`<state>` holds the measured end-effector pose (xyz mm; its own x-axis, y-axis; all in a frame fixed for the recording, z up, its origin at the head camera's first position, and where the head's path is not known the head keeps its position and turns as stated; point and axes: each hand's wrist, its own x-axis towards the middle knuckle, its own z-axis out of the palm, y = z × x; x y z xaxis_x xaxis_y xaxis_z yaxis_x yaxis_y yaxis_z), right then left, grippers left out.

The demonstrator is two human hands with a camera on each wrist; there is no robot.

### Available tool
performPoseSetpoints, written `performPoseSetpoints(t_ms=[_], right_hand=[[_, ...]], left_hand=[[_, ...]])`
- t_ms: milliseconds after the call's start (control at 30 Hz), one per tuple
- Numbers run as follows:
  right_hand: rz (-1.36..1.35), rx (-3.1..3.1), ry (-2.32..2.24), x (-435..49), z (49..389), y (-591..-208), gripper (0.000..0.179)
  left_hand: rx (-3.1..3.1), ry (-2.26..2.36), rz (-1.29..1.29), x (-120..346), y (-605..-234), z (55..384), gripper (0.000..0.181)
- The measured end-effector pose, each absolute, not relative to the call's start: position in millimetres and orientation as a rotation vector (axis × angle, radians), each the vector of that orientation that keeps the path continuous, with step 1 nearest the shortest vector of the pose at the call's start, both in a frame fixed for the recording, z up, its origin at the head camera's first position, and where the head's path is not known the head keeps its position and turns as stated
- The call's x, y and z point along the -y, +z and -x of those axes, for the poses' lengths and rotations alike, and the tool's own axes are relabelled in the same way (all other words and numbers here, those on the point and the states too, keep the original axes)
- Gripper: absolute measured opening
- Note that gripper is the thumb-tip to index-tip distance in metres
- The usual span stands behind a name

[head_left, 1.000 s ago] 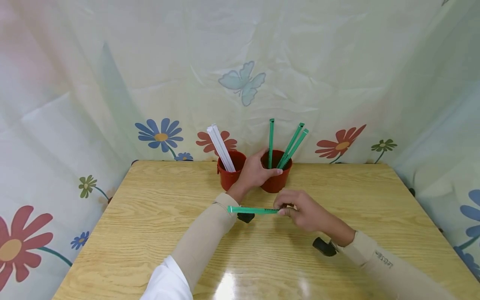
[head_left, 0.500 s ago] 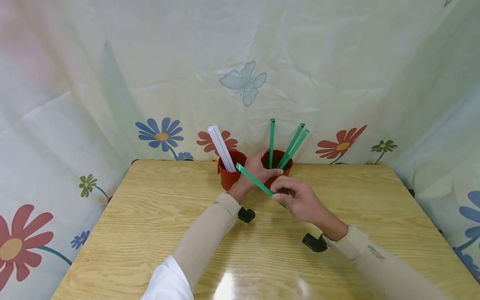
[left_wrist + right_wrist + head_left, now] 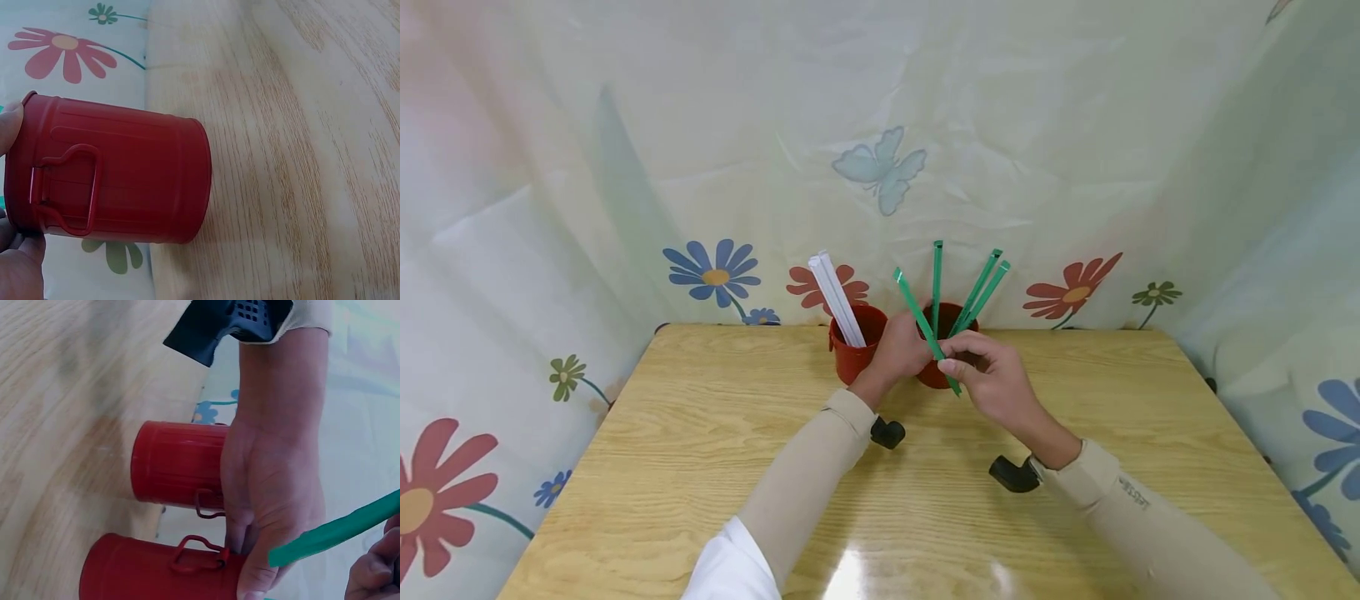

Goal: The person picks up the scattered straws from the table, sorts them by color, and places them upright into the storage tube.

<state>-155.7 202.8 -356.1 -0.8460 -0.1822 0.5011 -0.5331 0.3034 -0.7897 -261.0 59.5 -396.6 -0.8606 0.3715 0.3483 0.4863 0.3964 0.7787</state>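
Note:
My right hand (image 3: 1000,379) pinches a slim green-wrapped straw (image 3: 916,310) near its lower end, tilted with its top leaning left. It overlaps my left hand (image 3: 897,348) and the right red bucket (image 3: 934,379) in the head view. My left hand grips that bucket by its rim; in the left wrist view, the fingertips (image 3: 9,128) lie at the rim of the handled metal bucket (image 3: 125,178). Three more green straws (image 3: 937,279) stand in this bucket. The right wrist view shows the held straw's end (image 3: 294,550) close by my left thumb.
Left of my left hand stands another red bucket (image 3: 852,367) holding white sticks (image 3: 835,296). Both buckets are near the back edge of the wooden table (image 3: 715,433). A flowered curtain (image 3: 1037,167) hangs right behind. Black cameras (image 3: 1015,473) jut from both wrists.
My right hand has moved up and left toward the right bucket. The straw in it has swung from nearly level to steeply upright. My left hand keeps its grip on the bucket.

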Motion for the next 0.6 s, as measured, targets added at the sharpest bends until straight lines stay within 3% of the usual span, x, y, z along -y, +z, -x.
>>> performPoseSetpoints(t_ms=[600], right_hand=[[-0.357,2.286,1.487,-201.7,167.0,-337.7,0.015]], left_hand=[[2.577,-1.514,0.766,-61.3,-396.7,261.4,0.058]])
